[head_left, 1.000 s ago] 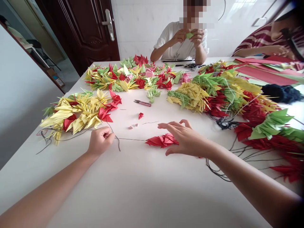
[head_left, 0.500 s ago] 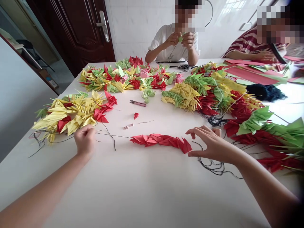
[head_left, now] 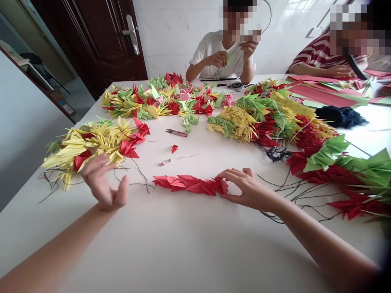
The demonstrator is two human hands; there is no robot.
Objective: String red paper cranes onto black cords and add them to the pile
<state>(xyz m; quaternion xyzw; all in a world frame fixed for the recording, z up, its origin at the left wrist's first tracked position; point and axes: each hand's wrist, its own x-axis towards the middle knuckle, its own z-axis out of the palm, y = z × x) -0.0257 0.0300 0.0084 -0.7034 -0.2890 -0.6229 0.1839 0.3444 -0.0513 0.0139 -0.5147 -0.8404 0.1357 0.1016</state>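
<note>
- A strand of red folded-paper cranes (head_left: 190, 185) lies flat on the white table (head_left: 189, 240), between the two hands.
- The right hand (head_left: 249, 191) curves over the strand's right end, fingertips and thumb resting on the paper, not clenched.
- The left hand (head_left: 104, 183) is open, fingers spread, holding nothing, just above a loose black thread (head_left: 137, 184) and near a heap of yellow and red paper cranes (head_left: 94, 144).

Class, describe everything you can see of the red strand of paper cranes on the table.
The red strand of paper cranes lies flat on the white table, running left to right between the person's hands. It is a tight row of overlapping folded pieces with pointed tips, in matte-looking red paper. A dark thread leaves its left end. The fingertips of the right hand touch its right end; the left hand is apart from it.
</note>
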